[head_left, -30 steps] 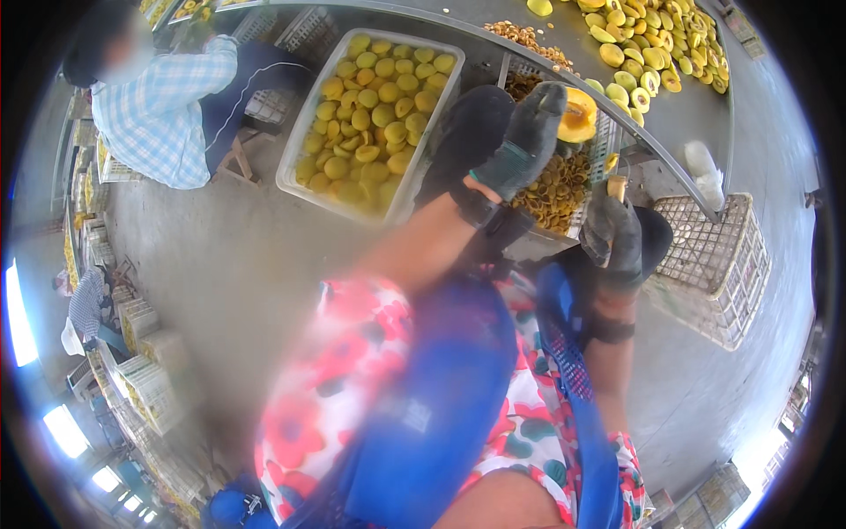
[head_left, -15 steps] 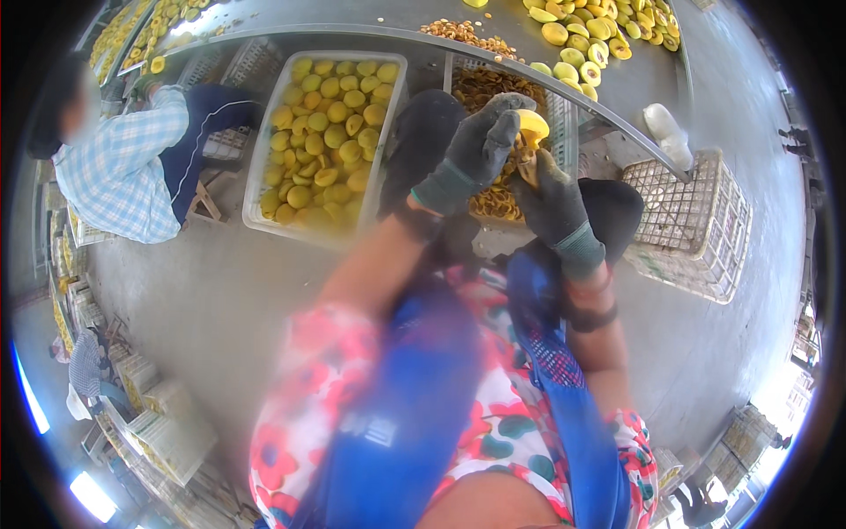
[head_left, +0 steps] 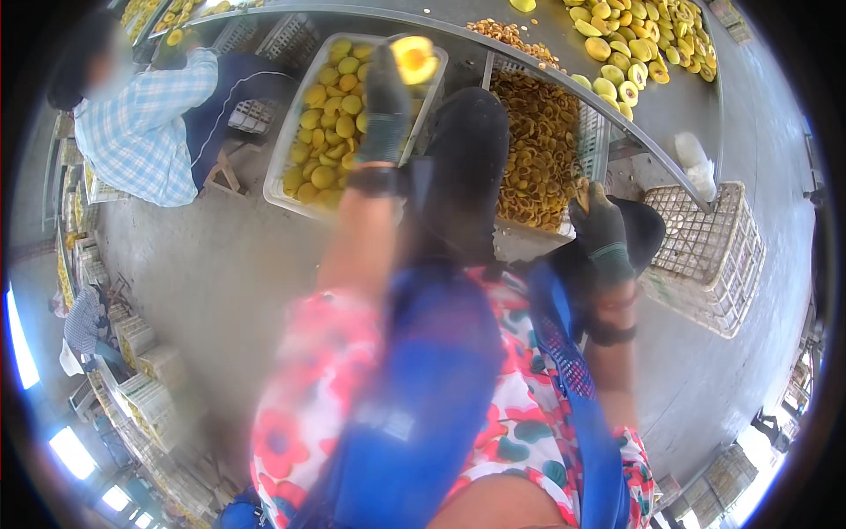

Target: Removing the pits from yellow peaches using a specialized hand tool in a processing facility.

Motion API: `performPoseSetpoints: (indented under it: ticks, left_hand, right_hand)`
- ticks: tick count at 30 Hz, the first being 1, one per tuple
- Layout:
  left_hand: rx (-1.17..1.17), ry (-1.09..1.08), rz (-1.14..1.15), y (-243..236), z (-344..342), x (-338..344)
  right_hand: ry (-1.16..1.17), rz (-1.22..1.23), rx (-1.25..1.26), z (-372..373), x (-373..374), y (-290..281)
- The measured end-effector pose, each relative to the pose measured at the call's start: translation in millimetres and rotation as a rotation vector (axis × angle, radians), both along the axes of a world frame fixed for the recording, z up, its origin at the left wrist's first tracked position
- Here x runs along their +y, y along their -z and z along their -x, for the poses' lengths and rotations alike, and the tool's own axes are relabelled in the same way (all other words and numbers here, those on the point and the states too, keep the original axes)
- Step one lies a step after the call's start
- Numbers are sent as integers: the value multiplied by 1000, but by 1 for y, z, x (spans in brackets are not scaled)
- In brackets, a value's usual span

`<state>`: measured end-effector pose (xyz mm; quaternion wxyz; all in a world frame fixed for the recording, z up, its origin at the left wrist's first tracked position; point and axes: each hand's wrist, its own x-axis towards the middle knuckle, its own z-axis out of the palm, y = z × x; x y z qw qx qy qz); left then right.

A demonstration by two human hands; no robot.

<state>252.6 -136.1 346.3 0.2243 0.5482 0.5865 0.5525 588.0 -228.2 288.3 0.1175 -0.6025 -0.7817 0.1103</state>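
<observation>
My left hand [head_left: 386, 101], in a dark grey glove, is raised over the near edge of the white tub [head_left: 430, 97]. It grips a yellow peach half [head_left: 414, 60], whose cut face shows a hollow centre. Yellow-green peaches [head_left: 324, 119] fill the tub, which my forearm partly covers. My right hand [head_left: 603, 220], gloved too, is closed by the right rim of a crate holding brown-orange fruit scraps [head_left: 539, 154]. From its fingers sticks a short tan tool [head_left: 582, 190]; its exact kind cannot be made out.
A metal table [head_left: 546, 44] ahead carries small pits [head_left: 515, 40] and a pile of peach halves [head_left: 639, 44]. An overturned white crate [head_left: 705, 251] stands at right near a whitish bag [head_left: 694, 167]. A co-worker in a checked shirt [head_left: 145, 123] sits at left.
My hands have come apart. The left has swung left and away with the peach half, from over the scraps to the tub. The right has drawn back to the right with the tool.
</observation>
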Motion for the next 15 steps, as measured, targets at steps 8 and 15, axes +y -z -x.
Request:
performPoseSetpoints:
  ticks: [8, 15]
  left_hand:
    - [270, -143, 536, 196, 122, -18]
    - [438, -52, 709, 270, 87, -55]
  right_hand:
    - [-71, 51, 145, 12, -8, 23]
    - [-113, -36, 197, 15, -11, 17]
